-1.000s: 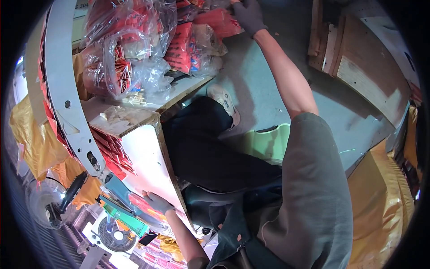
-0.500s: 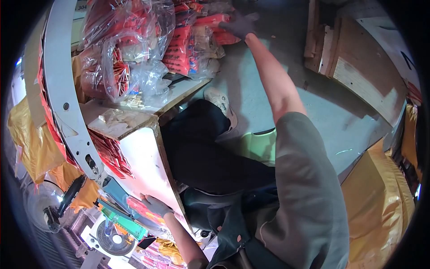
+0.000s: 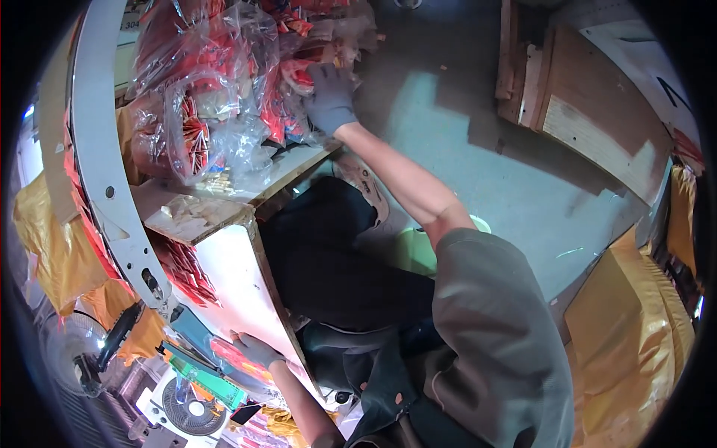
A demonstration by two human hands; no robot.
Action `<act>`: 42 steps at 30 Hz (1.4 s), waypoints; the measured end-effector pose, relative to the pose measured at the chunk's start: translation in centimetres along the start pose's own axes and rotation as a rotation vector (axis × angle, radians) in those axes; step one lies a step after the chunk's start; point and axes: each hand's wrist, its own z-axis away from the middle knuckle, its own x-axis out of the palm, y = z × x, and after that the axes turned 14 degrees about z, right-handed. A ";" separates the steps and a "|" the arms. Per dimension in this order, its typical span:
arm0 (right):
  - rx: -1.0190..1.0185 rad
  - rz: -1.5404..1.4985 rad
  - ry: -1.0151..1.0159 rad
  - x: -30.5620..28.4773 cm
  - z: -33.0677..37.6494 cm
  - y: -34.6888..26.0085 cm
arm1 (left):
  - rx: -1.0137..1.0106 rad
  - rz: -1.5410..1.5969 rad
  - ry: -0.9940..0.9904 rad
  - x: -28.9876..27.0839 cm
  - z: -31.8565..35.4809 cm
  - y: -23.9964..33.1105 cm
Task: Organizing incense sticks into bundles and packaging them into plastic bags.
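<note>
My right hand, in a grey glove, rests against the near side of a heap of red packets in clear plastic, on a wooden-edged shelf. Its fingers stretch out and lie over the packets; no grip on any single one shows. Down at the lower left, my left hand, also gloved, lies with fingers extended over a red and orange packet beside the white board. A big clear bag of more red packets stands left of my right hand.
A curved grey metal arm runs along the left. Red packets are stacked under the shelf corner. A pale green stool is beside my leg. At right are a wooden crate and yellow sacks. A white fan is lower left.
My right hand has come back left and nearer, from the far end of the packet heap to its near side. The packets there look shifted. My left hand stays nearly in place.
</note>
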 end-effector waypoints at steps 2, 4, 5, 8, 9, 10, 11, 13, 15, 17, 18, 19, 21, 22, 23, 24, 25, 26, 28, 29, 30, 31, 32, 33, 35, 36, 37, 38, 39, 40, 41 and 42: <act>0.012 0.016 -0.062 -0.8 0.0 -1.5 | 0.017 -0.053 0.002 -0.4 -0.1 -0.2; -0.025 0.038 0.110 -0.4 0.1 -1.4 | -0.021 -0.051 0.010 -0.2 0.4 0.3; -0.026 0.033 0.114 0.4 -0.1 -0.8 | -0.016 -0.047 0.014 -0.3 0.4 0.3; 0.128 -0.110 0.119 3.5 -1.8 4.5 | -0.027 0.002 0.014 0.9 0.1 -0.5; 0.253 -0.243 0.060 4.1 -1.9 6.5 | 0.000 -0.036 0.006 1.0 0.0 -1.0; 0.342 -0.392 -0.062 3.2 -4.4 4.1 | 0.035 0.008 0.049 -1.4 0.0 -0.8; 0.503 -0.482 -0.208 3.9 -5.1 7.0 | -0.021 0.077 0.015 -0.5 0.1 -0.2; 0.638 -0.225 -0.425 5.6 -5.0 7.9 | 0.008 0.084 0.045 -0.7 -0.8 -1.9; 0.612 -0.222 -0.264 7.3 -4.7 8.4 | 0.018 0.082 0.031 0.2 -0.5 -1.4; 0.579 -0.231 -0.117 8.0 -5.7 8.6 | 0.016 0.104 0.049 0.8 -0.3 -0.5; 0.365 -0.142 -0.496 8.0 -6.3 8.6 | 0.019 0.110 0.066 0.4 -0.3 -0.3; 0.128 -0.042 -0.860 8.1 -6.8 8.2 | 0.017 0.116 0.096 0.0 -0.6 -0.1; 0.255 -0.245 -0.708 9.5 -5.7 6.6 | 0.094 -0.035 0.021 -1.1 -1.4 0.2; 0.404 -0.435 -0.546 10.1 -5.2 6.0 | 0.088 -0.025 0.048 -1.5 -1.9 -0.1; 0.391 -0.338 -0.437 7.7 -10.7 17.6 | 0.132 0.174 -0.085 3.1 -1.9 -0.3; 0.163 0.130 -0.174 4.2 -14.3 24.6 | 0.165 0.386 -0.198 7.5 -1.4 0.1; 0.107 0.027 -0.248 6.1 -11.6 18.5 | 0.156 0.429 -0.076 5.4 -2.1 0.8; 0.086 0.464 -0.431 6.2 -10.3 10.0 | 0.168 0.398 0.035 3.1 -3.0 0.9; 0.267 -0.112 -0.176 -3.4 -9.6 -0.4 | 0.320 0.396 0.057 1.9 -3.7 1.0; 0.112 -0.149 0.114 -6.8 -11.5 0.8 | 0.287 0.412 0.024 3.6 -3.5 2.1; -0.060 -0.227 0.365 -9.4 -12.4 -1.4 | 0.278 0.451 0.047 3.8 -4.0 1.8; -0.187 -0.316 0.477 -11.6 -13.3 -3.9 | 0.348 0.321 0.032 3.6 -4.7 1.3; -0.317 -0.406 0.580 -16.4 -13.2 -9.4 | 0.408 0.187 0.017 3.6 -5.0 0.7; -0.425 -0.455 0.522 -20.2 -13.0 -13.5 | 0.431 0.136 0.033 3.6 -5.0 1.6; -0.568 -0.526 0.433 -23.8 -12.0 -21.1 | 0.497 0.102 0.086 3.4 -6.2 1.3; -0.688 -0.454 0.167 -24.4 -11.2 -24.6 | 0.581 0.035 0.109 3.0 -6.7 0.8; -0.803 -0.364 -0.092 -24.3 -10.5 -27.7 | 0.528 0.290 0.111 3.5 -7.3 0.2; -0.904 -0.283 -0.175 -23.3 -10.1 -29.9 | 0.507 0.315 0.125 3.9 -7.6 0.5; -0.947 -0.190 -0.250 -21.1 -10.3 -31.4 | 0.523 0.287 0.140 4.1 -8.0 0.8; -0.990 -0.091 -0.333 -19.3 -10.8 -32.9 | 0.529 0.256 0.155 4.0 -8.0 1.9; -1.057 0.148 -0.337 -17.9 -9.6 -34.6 | 0.464 0.222 0.141 3.5 -8.3 2.4; -1.115 0.387 -0.329 -16.6 -7.9 -36.3 | 0.441 0.236 0.165 3.3 -8.8 2.2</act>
